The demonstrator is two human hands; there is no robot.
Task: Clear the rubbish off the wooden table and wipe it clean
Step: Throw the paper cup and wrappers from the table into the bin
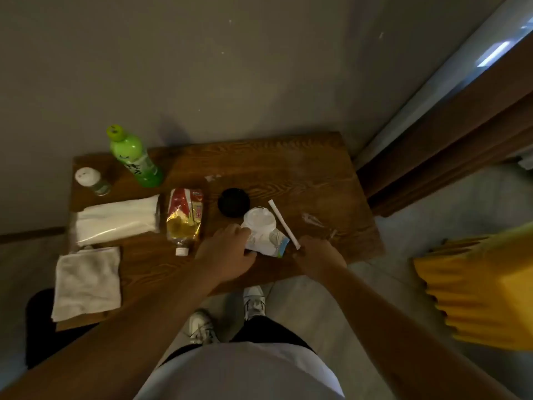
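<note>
Head view: the wooden bench [288, 168] stands against the wall, and most of the rubbish is yet to be cleared. Near the front edge, about midway along, the left hand [227, 256] lies with fingers loosely curled against the left side of a crumpled paper cup [266, 241] lying on its side, clear lid [258, 219] toward the back edge; whether the fingers have closed on it I cannot tell. The right hand [317, 255] is pinched on the near end of a white straw [284, 223]. The straw's long axis runs from that hand diagonally toward the back-left, passing just beside the cup's right side, so the right hand is plainly the one placed to lift it. A black round lid [233, 202] sits just behind the cup. Further left lie a squashed bottle [184, 219] with its cap toward the front edge, a pack of tissues [118, 219], and a grey cloth [88, 282] at the front-left corner. A green bottle [134, 157] and a small jar [92, 179] stand near the back-left corner. A yellow bin [484, 287] stands on the floor off the right edge, probably where both pieces should go.
</note>
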